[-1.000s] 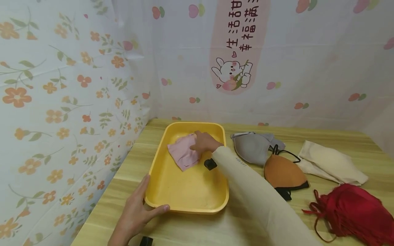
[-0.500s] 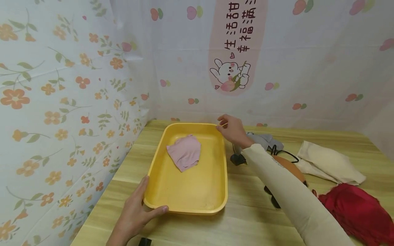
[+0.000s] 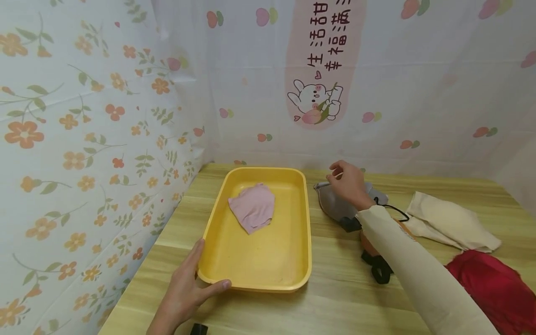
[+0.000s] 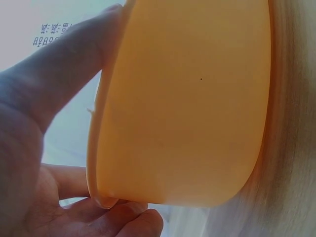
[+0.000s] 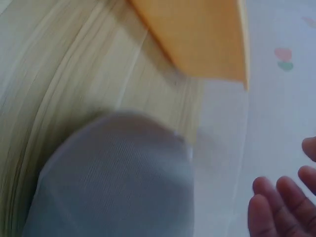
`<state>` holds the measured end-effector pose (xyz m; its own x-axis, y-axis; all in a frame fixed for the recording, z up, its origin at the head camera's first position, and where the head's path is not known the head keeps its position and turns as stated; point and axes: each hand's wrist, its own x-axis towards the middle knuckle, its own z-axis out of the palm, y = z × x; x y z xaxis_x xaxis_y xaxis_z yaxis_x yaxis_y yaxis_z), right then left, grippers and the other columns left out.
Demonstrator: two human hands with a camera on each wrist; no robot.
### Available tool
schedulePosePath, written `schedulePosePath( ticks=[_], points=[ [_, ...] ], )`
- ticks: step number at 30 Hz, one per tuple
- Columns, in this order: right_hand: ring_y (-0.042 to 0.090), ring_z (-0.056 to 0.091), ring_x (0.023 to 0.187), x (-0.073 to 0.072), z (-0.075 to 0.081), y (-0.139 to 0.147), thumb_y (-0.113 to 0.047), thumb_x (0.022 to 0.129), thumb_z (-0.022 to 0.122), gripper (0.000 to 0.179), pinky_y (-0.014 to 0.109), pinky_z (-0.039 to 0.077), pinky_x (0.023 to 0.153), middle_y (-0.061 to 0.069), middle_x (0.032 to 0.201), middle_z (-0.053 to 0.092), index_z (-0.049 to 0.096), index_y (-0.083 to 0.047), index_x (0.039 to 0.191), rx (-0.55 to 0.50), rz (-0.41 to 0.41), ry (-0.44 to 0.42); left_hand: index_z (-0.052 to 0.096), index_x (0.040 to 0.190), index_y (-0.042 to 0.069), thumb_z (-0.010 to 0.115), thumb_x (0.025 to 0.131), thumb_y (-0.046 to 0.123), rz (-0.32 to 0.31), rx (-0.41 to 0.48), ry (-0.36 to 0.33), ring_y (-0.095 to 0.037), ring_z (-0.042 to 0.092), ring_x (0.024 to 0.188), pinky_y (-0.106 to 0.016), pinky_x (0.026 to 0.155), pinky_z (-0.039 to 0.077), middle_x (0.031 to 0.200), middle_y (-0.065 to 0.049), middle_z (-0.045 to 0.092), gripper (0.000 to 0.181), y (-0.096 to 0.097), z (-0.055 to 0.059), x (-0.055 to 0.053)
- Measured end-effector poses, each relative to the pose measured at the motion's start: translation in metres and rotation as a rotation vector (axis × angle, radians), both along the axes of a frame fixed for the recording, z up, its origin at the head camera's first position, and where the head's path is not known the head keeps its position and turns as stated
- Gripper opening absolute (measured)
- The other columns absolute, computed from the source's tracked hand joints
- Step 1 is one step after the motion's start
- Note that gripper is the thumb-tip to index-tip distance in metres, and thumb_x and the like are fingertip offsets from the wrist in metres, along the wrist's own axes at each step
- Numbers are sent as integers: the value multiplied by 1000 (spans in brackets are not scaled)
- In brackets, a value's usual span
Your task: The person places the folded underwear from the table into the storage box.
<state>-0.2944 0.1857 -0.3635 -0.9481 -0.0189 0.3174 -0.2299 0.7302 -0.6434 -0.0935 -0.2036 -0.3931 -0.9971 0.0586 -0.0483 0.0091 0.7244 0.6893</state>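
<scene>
A yellow plastic tub (image 3: 251, 270) stands on the table, with a pink folded cloth garment (image 3: 252, 208) lying inside toward its far end. My left hand (image 3: 184, 286) grips the tub's near left corner. In the left wrist view the thumb lies along the rim and the fingers reach round the wall (image 4: 187, 108). My right hand (image 3: 348, 183) hovers over a grey bra (image 3: 332, 203), fingers loosely bent and holding nothing. The right wrist view shows the smooth grey cup (image 5: 118, 182) below and left of the fingers.
Beyond the grey bra lie an orange-brown bra (image 3: 370, 242), partly hidden by my right sleeve (image 3: 412, 265), a beige bra (image 3: 458, 221) and a red bra (image 3: 492, 288). Printed curtains (image 3: 251, 93) close off the table's back and left sides.
My right hand has left the pink garment in the tub, crossed the tub's right rim and come over the grey bra. My left hand keeps its grip on the corner.
</scene>
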Motion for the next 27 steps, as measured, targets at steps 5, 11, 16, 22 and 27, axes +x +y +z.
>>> schedulePosePath(
  ticks=[5, 11, 16, 22, 27],
  points=[
    [44, 64, 101, 7, -3, 15, -17, 97, 59, 35, 55, 56, 82, 30, 114, 65, 58, 6, 124, 69, -68, -42, 16, 159, -4, 84, 76, 53, 2, 7, 3, -46, 23, 152, -58, 121, 30, 166, -28, 17, 122, -1, 0, 1],
    [38, 61, 80, 14, -5, 34, -20, 96, 61, 48, 47, 53, 66, 30, 104, 64, 52, 9, 133, 121, -96, -116, 14, 160, -2, 84, 76, 53, 7, 19, -11, -46, 21, 153, -59, 122, 29, 166, -27, 15, 123, 0, -2, 1],
    [24, 49, 60, 16, -7, 46, -24, 95, 60, 61, 35, 43, 56, 27, 96, 64, 43, 11, 141, 139, -95, -215, 13, 160, -2, 83, 76, 54, 9, 16, -16, -46, 20, 153, -60, 122, 28, 167, -26, 15, 122, 1, -2, 2],
    [48, 60, 98, 22, -11, 58, -29, 95, 61, 65, 54, 54, 78, 41, 122, 55, 41, 17, 136, 204, -110, -301, 14, 159, -3, 83, 76, 54, -5, 14, 8, -46, 23, 152, -60, 120, 31, 166, -27, 17, 121, 1, -1, 1],
    [51, 59, 102, 24, -12, 61, -31, 94, 64, 64, 55, 54, 81, 41, 121, 55, 44, 17, 132, 214, -119, -346, 13, 160, -2, 83, 76, 53, -2, 14, -11, -46, 20, 153, -60, 121, 30, 167, -26, 15, 122, 2, -1, 1]
  ],
)
